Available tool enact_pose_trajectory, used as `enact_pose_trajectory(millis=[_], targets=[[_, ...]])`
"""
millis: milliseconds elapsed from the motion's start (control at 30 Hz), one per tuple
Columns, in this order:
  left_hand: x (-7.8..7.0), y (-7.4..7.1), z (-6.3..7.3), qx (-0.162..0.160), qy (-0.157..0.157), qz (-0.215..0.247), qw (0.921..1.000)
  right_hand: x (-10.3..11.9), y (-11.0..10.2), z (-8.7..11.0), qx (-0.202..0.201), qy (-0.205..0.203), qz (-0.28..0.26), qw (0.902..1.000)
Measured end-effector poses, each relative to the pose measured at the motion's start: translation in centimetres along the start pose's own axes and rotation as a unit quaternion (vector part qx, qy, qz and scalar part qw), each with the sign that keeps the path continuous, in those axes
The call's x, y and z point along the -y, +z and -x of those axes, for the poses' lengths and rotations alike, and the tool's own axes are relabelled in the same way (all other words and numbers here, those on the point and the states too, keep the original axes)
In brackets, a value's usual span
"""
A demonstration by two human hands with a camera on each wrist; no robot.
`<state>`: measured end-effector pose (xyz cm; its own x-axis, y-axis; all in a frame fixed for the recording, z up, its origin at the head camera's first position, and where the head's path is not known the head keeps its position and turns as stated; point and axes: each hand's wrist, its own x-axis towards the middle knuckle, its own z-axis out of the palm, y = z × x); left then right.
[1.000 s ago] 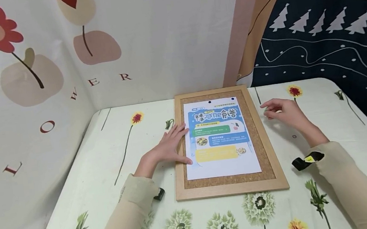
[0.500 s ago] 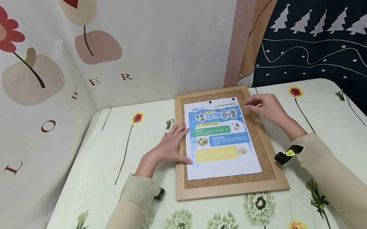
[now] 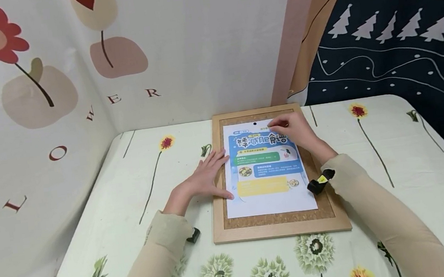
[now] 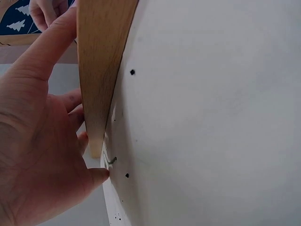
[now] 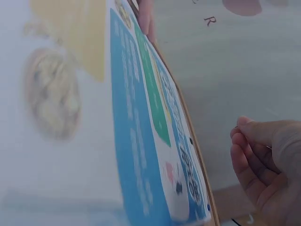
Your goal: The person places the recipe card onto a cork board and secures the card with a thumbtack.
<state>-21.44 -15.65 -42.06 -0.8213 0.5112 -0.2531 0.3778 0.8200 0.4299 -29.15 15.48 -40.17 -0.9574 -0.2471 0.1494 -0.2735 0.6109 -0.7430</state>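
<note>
A framed cork board (image 3: 282,230) lies on the table with a printed paper sheet (image 3: 270,204) on it. One dark push pin (image 3: 255,123) sits at the sheet's top edge; the right wrist view shows a second push pin (image 5: 209,207) there. My left hand (image 3: 204,179), fingers spread, rests on the board's left frame, the thumb reaching the paper edge. Above the sheet's upper right part is my right hand (image 3: 295,130). Its thumb and index finger pinch a tiny dark thing (image 5: 236,126), apparently a push pin, mostly hidden by the fingertips.
A flower-printed cloth (image 3: 137,258) covers the table. Behind it hangs a pale curtain (image 3: 196,59), with a dark tree-patterned cloth (image 3: 386,60) at the right. Black wrist cameras (image 3: 320,182) are worn at the sleeves.
My right hand has moved left from beside the board to over the sheet's upper part, covering the pin at top right. My left hand has stayed in place.
</note>
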Motion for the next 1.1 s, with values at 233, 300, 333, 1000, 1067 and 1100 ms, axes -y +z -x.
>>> enact_pose_trajectory(millis=[233,300,333,1000,1067,1100], targets=[[-0.1,-0.1,0.1,-0.001,-0.001,-0.002,1.0000,1.2,1.9,-1.3,-0.015,-0.024,0.003,0.9996],[-0.1,-0.1,0.1,-0.001,-0.002,-0.002,1.0000,1.6,2.2,-1.6,-0.012,-0.018,0.004,0.9998],[-0.1,-0.1,0.1,-0.001,-0.002,-0.002,1.0000,1.9,2.3,-1.7,-0.010,-0.013,0.005,0.9999],[-0.3,-0.2,0.2,0.006,-0.004,0.000,1.0000,3.6,6.6,-5.6,0.018,-0.009,-0.055,0.9983],[-0.3,-0.2,0.2,0.006,-0.006,-0.002,1.0000,3.7,7.0,-5.9,0.012,-0.005,-0.058,0.9982],[-0.3,-0.2,0.2,0.006,-0.006,-0.002,1.0000,3.8,7.2,-6.0,0.010,-0.003,-0.061,0.9981]])
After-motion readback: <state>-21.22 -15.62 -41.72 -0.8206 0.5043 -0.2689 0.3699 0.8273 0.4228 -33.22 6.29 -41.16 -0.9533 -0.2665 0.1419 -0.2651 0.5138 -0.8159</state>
